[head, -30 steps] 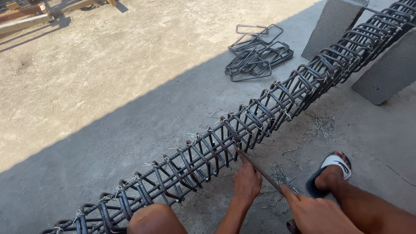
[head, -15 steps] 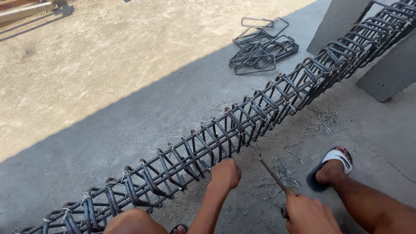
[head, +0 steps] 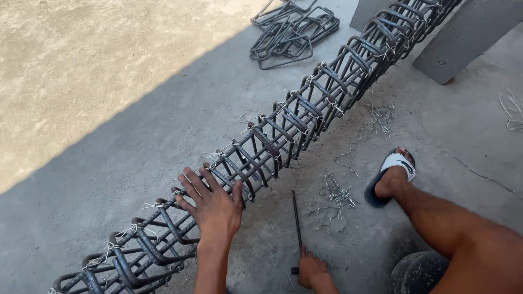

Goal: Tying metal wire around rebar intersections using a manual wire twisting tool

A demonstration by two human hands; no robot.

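Nearest the viewer, the right hand [head: 311, 271] rests low on the concrete floor [head: 109, 179], fingers curled around the lower end of a thin metal hook tool [head: 296, 228], whose shaft lies along the floor pointing away from the person. Just beyond it, the left hand [head: 213, 204] lies flat on the steel bar cage [head: 283, 130], fingers spread across its top bars and not closed on anything. The cage is a long lattice of dark bars and closed loops bound with light wire ties; it runs diagonally from lower left to upper right, close to the floor.

To the right, a bare leg extends to a foot in a white-strapped sandal [head: 393, 173]. Short wire offcuts [head: 335, 196] lie scattered between the sandal and the cage.

Farther off, the upper end of the cage meets grey slabs [head: 463, 38]. A loose pile of bent steel loops [head: 291, 30] lies on the floor beyond the cage. Sunlit ground fills the far left.
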